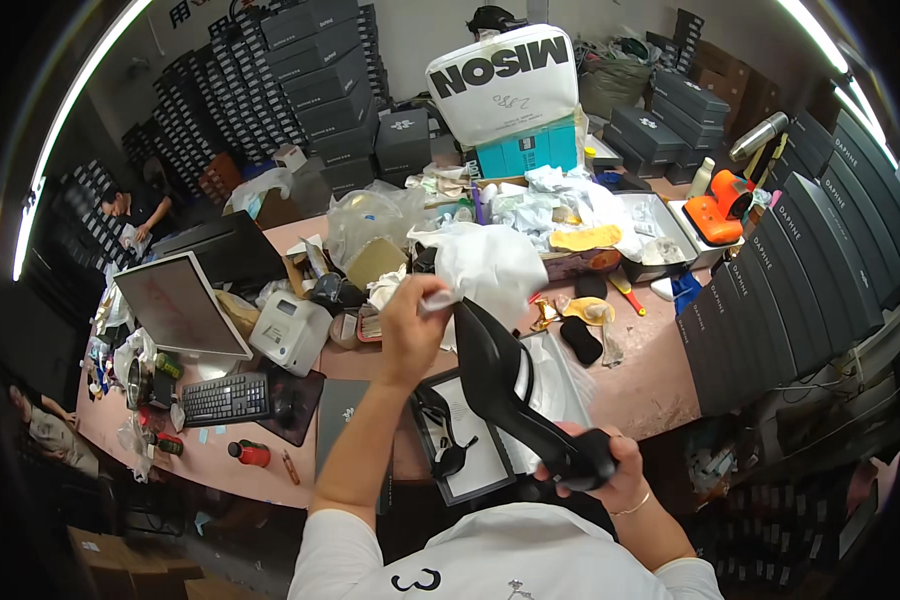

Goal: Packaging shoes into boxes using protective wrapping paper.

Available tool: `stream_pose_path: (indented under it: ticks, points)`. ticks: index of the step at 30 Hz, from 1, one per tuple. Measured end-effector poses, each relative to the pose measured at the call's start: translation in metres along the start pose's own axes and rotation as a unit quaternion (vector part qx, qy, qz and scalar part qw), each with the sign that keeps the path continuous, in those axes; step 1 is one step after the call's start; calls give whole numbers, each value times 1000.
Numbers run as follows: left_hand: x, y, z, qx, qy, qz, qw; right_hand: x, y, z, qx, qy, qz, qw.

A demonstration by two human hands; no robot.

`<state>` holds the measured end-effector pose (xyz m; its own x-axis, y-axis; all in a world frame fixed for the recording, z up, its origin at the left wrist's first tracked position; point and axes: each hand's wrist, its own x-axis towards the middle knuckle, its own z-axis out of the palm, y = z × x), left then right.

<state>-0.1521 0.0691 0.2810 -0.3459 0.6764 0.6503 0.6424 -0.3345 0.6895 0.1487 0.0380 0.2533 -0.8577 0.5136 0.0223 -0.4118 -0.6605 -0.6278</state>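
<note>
A black pointed shoe (500, 385) slants across the middle of the view, its toe up and to the left. My right hand (622, 478) is closed round its heel end at the lower right. My left hand (415, 330) pinches a crumpled white piece, paper or thin cloth (490, 262), right by the toe. That white piece is partly smeared by motion. Below the shoe lies an open shoe box (478, 478) with white lining, and a black strapped shoe (452, 458) rests at its left side.
Tall stacks of dark shoe boxes (770, 300) rise at the right. A monitor (182, 310), keyboard (226, 398) and white label printer (290, 333) stand at the left. An orange tape dispenser (715, 215) is at the back right. A person (135, 215) works at the far left.
</note>
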Motion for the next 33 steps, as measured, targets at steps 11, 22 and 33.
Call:
stream_pose_path:
  ticks: [11,22,33]
  points:
    - [-136,-23,-28,-28,-73,-188,979,30,75,-33,110,147,120,976]
    - [-129,-39,-13,-11,-79,-222,972,17,121,-101,403,136,78,902]
    - [-123,5,54,-61,-171,-192,965,0,95,-118,386,112,25,915]
